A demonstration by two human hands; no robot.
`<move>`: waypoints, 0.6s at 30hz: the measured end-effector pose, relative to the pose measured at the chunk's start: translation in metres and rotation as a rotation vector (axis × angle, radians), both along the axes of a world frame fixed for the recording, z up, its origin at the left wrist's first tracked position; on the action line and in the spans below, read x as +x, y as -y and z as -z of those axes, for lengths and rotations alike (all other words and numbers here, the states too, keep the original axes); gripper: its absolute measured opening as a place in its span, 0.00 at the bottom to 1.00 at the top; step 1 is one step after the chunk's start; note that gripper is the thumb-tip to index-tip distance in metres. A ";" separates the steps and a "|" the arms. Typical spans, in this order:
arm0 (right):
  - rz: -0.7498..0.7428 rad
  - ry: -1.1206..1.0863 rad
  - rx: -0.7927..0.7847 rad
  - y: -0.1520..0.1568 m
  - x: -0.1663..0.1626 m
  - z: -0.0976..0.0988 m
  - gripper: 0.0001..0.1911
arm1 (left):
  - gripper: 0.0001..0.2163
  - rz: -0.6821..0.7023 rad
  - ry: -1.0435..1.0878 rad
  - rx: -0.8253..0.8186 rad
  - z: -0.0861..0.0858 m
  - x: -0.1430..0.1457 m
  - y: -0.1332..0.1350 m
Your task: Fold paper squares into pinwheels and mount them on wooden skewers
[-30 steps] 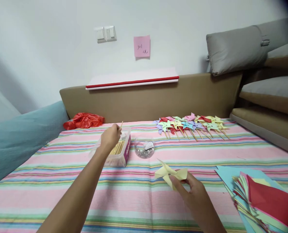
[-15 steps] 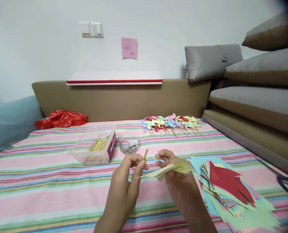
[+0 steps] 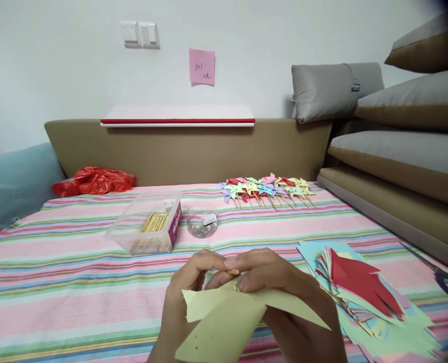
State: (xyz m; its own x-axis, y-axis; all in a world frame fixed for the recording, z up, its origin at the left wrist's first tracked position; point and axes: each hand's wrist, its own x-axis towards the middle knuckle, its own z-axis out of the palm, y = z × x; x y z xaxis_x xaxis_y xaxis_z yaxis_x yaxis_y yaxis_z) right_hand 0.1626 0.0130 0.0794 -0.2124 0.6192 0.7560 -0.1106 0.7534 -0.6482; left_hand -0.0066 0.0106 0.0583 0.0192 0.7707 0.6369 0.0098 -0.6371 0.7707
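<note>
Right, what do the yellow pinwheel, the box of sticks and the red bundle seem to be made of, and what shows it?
Yellow pinwheel: seemingly matt paper, by its thin cut edges. Box: smooth plastic, most likely, since its walls are see-through. Red bundle: probably thin, glossy plastic film, judging by its shiny creases.

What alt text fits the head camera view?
A left hand and right hand hold a pale yellow paper pinwheel and tan wooden stick over a striped cloth. Behind are a clear plastic box of thin sticks and multicoloured paper pinwheels.
</note>
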 end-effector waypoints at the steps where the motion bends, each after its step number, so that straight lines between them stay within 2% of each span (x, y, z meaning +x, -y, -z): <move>1: 0.003 0.002 0.012 0.000 0.000 0.000 0.08 | 0.05 0.011 -0.011 0.012 -0.001 0.000 0.000; 4: 0.027 0.004 0.023 0.001 0.000 -0.002 0.07 | 0.08 0.015 -0.025 0.021 -0.003 -0.001 0.001; 9: 0.039 0.000 0.018 0.002 0.000 -0.005 0.07 | 0.07 0.026 0.006 -0.009 -0.004 0.001 0.000; 18: -0.059 -0.023 -0.015 -0.001 0.002 0.000 0.09 | 0.05 0.069 0.004 -0.085 0.001 -0.003 0.001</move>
